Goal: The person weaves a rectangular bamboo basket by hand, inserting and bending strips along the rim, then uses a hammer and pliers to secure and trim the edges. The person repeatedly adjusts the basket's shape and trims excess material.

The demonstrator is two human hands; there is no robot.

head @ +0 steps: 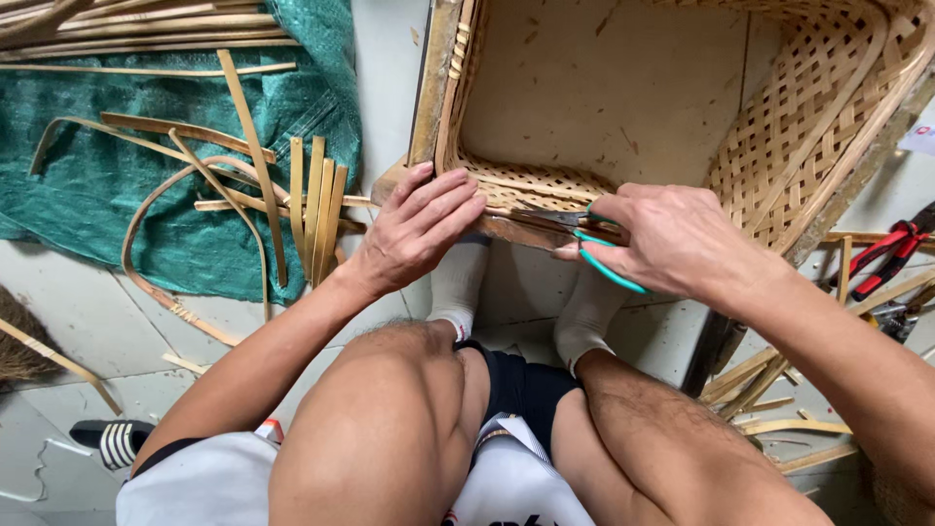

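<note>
Right hand (682, 239) closed around teal-handled scissors (594, 239), blades laid along the near rim of a woven bamboo basket (818, 117). Left hand (419, 229) spread flat, fingers together, pressed on that same rim just beside the blade tips. Basket tipped on its side on the tiled floor, opening toward the camera, above two feet in white socks (458, 282). Farther left, loose bamboo strips (312, 195) scattered over green netting (88, 175). Far right, red-handled pliers (891, 248) on the floor.
</note>
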